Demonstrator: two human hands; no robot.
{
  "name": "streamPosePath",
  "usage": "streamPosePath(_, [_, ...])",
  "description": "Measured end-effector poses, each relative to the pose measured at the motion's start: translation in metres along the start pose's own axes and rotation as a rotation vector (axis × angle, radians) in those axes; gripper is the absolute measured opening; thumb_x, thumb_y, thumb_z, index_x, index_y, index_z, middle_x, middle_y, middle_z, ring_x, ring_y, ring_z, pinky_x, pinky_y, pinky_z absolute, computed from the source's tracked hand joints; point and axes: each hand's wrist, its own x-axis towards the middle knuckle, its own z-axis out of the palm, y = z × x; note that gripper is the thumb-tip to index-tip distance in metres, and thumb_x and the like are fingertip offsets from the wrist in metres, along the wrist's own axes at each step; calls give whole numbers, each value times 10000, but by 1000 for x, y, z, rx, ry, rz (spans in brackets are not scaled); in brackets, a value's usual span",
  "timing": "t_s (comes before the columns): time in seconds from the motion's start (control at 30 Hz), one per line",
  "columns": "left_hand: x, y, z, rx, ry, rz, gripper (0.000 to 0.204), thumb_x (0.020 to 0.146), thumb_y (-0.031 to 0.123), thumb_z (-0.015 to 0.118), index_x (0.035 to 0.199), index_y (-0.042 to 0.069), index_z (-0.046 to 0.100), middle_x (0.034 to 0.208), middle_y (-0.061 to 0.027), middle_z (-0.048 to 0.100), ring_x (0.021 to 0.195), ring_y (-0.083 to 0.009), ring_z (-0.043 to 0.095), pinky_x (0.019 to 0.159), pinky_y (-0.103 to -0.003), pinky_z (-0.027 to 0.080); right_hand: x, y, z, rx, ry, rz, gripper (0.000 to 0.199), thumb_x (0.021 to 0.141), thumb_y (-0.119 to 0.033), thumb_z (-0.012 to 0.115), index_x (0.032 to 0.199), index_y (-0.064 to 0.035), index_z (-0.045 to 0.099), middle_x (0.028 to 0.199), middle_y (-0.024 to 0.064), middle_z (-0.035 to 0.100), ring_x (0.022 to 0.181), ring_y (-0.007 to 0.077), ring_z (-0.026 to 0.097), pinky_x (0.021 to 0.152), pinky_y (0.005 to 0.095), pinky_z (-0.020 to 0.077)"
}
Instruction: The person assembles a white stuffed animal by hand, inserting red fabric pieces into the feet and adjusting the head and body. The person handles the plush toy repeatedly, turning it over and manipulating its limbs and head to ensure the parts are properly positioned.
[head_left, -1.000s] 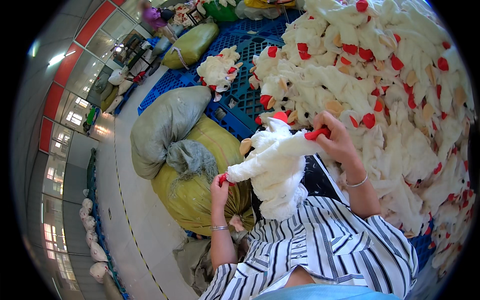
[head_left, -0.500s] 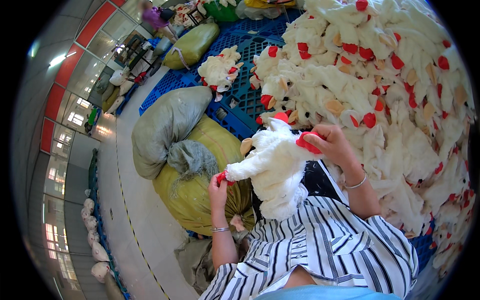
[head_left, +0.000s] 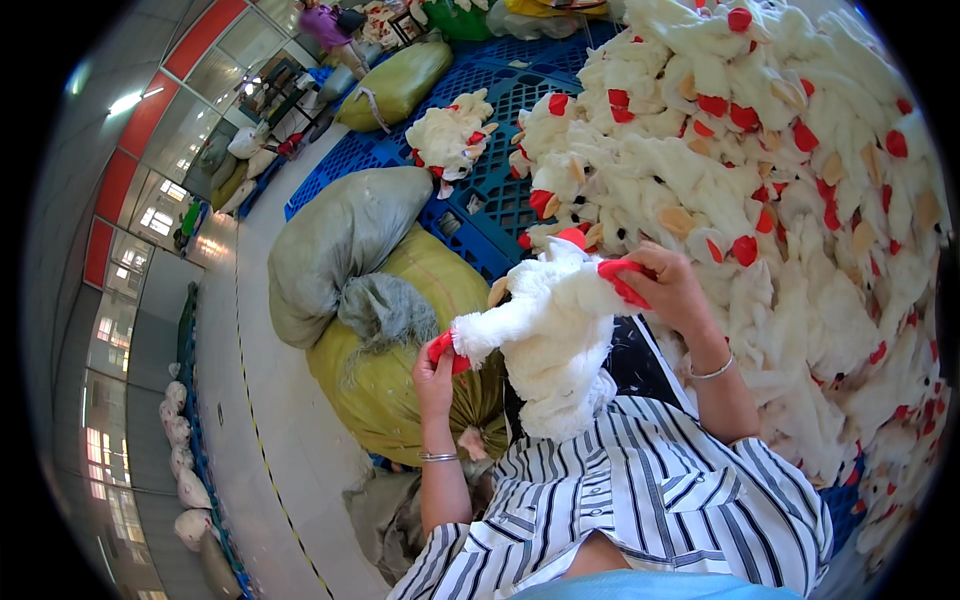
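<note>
A white plush toy skin (head_left: 555,335) with red ends and a tan ear hangs stretched between my hands, limp and unstuffed, over my lap. My left hand (head_left: 433,382) pinches the red tip of one limb. On the other side, my right hand (head_left: 665,285) grips another red end, thumb against the cloth. The skin's lower part rests near my striped shirt, above a black surface (head_left: 640,365) partly hidden beneath it.
A large heap of similar white skins (head_left: 760,190) fills the right side. Stuffed sacks, one grey (head_left: 345,240) and one yellow-green (head_left: 400,320), stand close on the left. Blue pallets (head_left: 500,170) lie beyond, with a small pile of skins (head_left: 450,135). Farther off is a person (head_left: 325,30).
My left hand has shifted slightly on its red tip, so more red shows. My right hand stays on its red end. The view has shifted slightly.
</note>
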Motion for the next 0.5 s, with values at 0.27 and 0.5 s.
streamPosePath(0.27, [-11, 26, 9, -2, -62, -83, 174, 957, 135, 619, 1067, 17, 685, 950, -13, 683, 816, -85, 628, 728, -243, 525, 0, -3, 3, 50, -104, 78, 179, 809, 87, 487, 912, 17, 615, 861, 89, 587, 735, 147, 564, 669, 272, 462])
streamPosePath(0.5, [-18, 61, 52, 53, -311, -75, 144, 930, 151, 664, 976, 17, 691, 852, 30, 639, 760, -43, 559, 681, -220, 474, -12, -20, 42, 164, -365, 64, 244, 805, 35, 528, 1038, -20, 573, 824, 54, 562, 686, 104, 557, 609, 261, 457])
